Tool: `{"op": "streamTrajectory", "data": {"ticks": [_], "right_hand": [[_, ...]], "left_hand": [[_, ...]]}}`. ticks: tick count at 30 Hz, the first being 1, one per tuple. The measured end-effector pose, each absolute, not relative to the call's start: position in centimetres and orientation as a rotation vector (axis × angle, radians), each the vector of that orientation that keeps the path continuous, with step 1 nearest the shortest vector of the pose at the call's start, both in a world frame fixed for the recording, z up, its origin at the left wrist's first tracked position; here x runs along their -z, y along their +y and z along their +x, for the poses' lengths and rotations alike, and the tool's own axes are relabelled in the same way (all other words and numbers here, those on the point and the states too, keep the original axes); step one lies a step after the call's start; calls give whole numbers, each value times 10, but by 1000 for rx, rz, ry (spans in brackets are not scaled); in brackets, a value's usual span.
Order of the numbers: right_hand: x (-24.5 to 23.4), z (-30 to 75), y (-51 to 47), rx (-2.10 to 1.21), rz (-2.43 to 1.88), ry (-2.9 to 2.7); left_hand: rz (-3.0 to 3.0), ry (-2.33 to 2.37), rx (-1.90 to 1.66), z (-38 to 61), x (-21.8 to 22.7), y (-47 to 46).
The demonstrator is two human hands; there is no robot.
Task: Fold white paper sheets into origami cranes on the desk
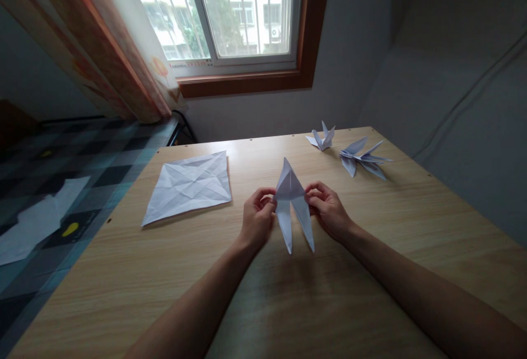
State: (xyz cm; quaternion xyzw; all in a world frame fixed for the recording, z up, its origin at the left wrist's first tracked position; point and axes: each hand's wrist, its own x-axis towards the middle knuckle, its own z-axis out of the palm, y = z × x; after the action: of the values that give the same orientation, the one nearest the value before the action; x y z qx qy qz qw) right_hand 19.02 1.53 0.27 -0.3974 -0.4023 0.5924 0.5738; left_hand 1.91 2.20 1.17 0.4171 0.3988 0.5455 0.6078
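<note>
Folded paper form point(290, 183), white, with a peaked top and two long pointed legs, is held over the middle of the worktop point(164, 271), peak toward the far edge, legs toward the near side. Left hand point(257, 213): fingers clamped on the form's left side. Right hand point(329, 211): fingers clamped on its right side. Exact fingertip contact is hard to make out; the form's underside is hidden. Cannot tell whether any part touches the wood; a soft shadow lies below.

Near the worktop's far left corner: creased sheet point(191, 183), flat, close to the left edge. Near the far right corner: small folded piece point(322, 138) by the far edge, and a many-pointed piece point(362, 157) nearer the right edge. Their inner folds overlap and cannot be sorted.

Beyond the left edge, white paper point(37, 222) lies on the bed point(94, 145), cut off by the frame. Both forearms and the worktop's near edge also run out of view.
</note>
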Motion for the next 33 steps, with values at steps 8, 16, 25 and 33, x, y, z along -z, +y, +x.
{"op": "streamTrajectory", "data": {"ticks": [8,16,25,33], "right_hand": [[-4,190,15,-1380,-940,-950],[0,192,16,-1398,-955,-884],[-3,190,12,-1350,-854,-979],[2,189,14,-1288,-863,-1061]], "left_hand": [[1037,924,-1337,18,-13,23],[1131,883,-1345,12,-6,27],[1016,846,-1219,21,-14,22],[1437,1126,-1267,15,-11,24]]}}
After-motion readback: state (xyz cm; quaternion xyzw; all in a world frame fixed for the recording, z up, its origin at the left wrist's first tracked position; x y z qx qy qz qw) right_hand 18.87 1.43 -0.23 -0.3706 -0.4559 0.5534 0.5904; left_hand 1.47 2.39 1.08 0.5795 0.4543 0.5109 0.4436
